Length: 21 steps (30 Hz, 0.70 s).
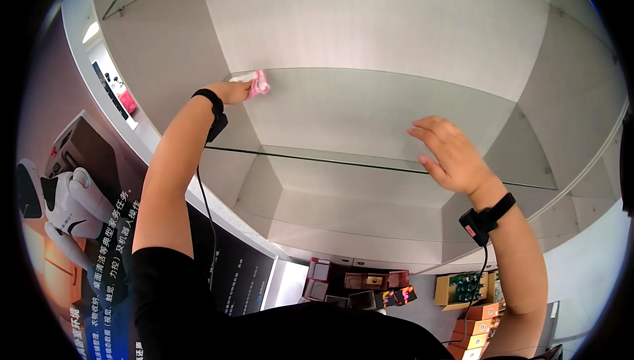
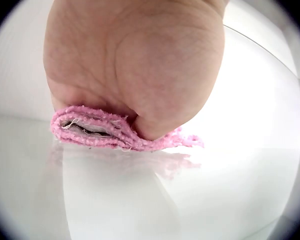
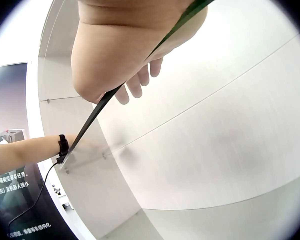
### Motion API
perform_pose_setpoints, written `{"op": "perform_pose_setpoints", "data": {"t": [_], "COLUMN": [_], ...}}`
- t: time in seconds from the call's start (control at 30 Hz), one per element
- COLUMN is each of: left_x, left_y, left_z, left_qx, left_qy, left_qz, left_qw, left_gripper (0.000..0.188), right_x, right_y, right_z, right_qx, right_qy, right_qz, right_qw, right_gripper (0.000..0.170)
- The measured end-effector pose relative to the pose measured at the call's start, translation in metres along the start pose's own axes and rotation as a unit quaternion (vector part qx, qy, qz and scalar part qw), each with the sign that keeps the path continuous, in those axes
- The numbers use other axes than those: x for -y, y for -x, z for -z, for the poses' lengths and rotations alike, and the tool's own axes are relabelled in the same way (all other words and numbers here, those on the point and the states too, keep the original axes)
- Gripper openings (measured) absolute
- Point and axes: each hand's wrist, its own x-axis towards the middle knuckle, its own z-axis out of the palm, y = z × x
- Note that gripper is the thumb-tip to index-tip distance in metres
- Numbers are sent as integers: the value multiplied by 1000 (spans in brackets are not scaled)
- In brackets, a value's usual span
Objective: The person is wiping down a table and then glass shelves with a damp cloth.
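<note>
2 hands (image 1: 232, 92) (image 1: 454, 156), 1 cloth (image 1: 261, 84), 2 wrist cams (image 1: 216, 127) (image 1: 474, 226)

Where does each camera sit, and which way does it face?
Head: on the head, looking forward and down at the glass shelf; left hand, right hand, both arms and torso show.
Left wrist: worn there, facing the pink cloth; the left hand shows.
Right wrist: worn there, facing the pale cabinet panel; right hand and left arm show.
Shared: head and left wrist both show the pink cloth.

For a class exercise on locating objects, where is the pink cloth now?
In the head view, the cloth is left of centre, at the left hand, on the glass shelf near its back left corner.
</note>
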Motion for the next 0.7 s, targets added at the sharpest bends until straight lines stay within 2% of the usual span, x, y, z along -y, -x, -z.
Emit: {"op": "perform_pose_setpoints", "data": {"t": [0.03, 0.1, 0.23, 0.43, 0.53, 0.6, 0.67, 0.7], "left_x": [3, 17, 46, 64, 83, 116, 140, 137], "left_y": [4, 7, 7, -2, -21, -51, -79, -82], "left_z": [4, 10, 4, -1, -11, -24, -41, -42], "left_qx": [1, 72, 50, 21, -4, -24, -32, -32], "left_qy": [0, 41, 5, 26, 84, 160, 235, 234], "left_qz": [1, 8, 57, 55, -13, -142, -272, -272], "left_qw": [1000, 997, 997, 998, 996, 977, 933, 933], "left_gripper": [57, 63, 56, 48, 45, 44, 43, 43], "right_x": [0, 0, -1, -1, -1, -1, -1, -2], "right_y": [0, 1, 1, 1, 1, 2, 1, 2], "right_z": [0, 1, 1, 0, 1, 0, -1, -1], "right_qx": [4, 10, 21, 19, 16, 15, 16, 15], "right_qy": [3, 7, 13, 14, 17, 16, 11, 11], "right_qz": [-5, -11, -13, -12, -14, -16, -15, -15], "right_qw": [1000, 1000, 1000, 1000, 1000, 1000, 1000, 1000], "right_gripper": [37, 37, 37, 38, 38, 39, 38, 38]}}
